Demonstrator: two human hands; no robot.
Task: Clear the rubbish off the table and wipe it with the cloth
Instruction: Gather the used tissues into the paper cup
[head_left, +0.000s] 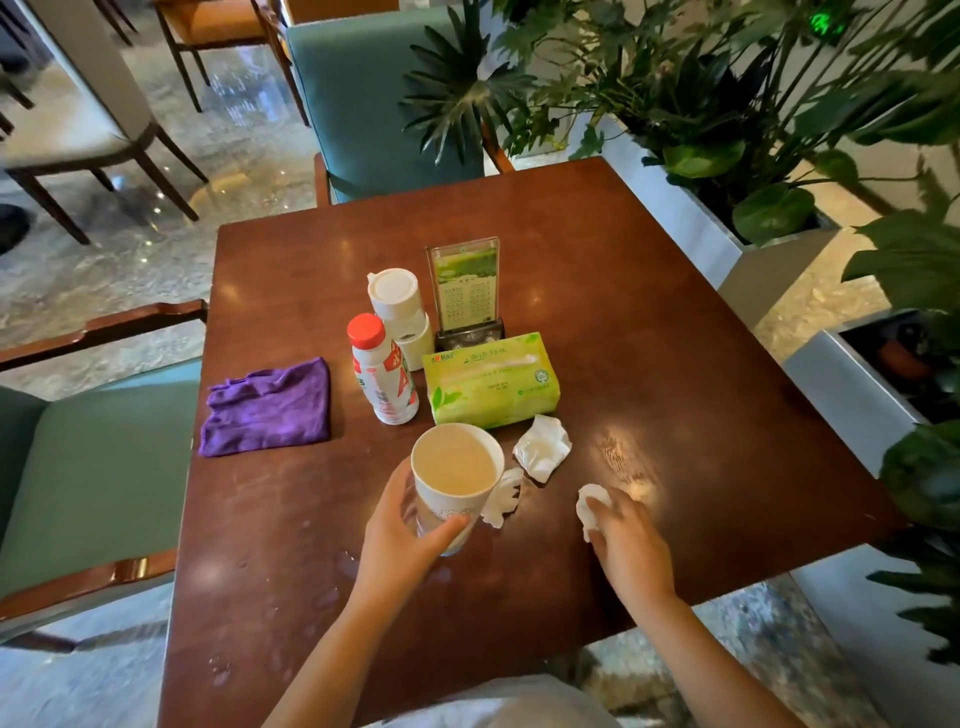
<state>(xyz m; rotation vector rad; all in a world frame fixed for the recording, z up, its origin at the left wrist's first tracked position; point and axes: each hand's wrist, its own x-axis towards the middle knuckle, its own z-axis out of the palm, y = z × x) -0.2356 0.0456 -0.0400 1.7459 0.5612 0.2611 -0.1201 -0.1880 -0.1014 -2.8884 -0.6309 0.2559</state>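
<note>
My left hand (402, 525) grips a white paper cup (457, 470), upright near the middle front of the brown wooden table (649, 322). My right hand (626, 535) rests on the table to the right, closed on a crumpled white tissue (592, 506). Another crumpled tissue (543, 447) lies just beyond the cup. A third scrap of tissue (504, 496) lies against the cup's right side. A folded purple cloth (270, 408) lies at the table's left edge. Water drops (322, 597) dot the front left of the table.
Behind the cup stand a red-capped plastic bottle (384, 371), a white lidded container (400, 306), a green tissue pack (491, 379) and a menu stand (465, 286). Green chairs (363, 104) flank the table's far and left sides. Planters with leafy plants (727, 156) line the right.
</note>
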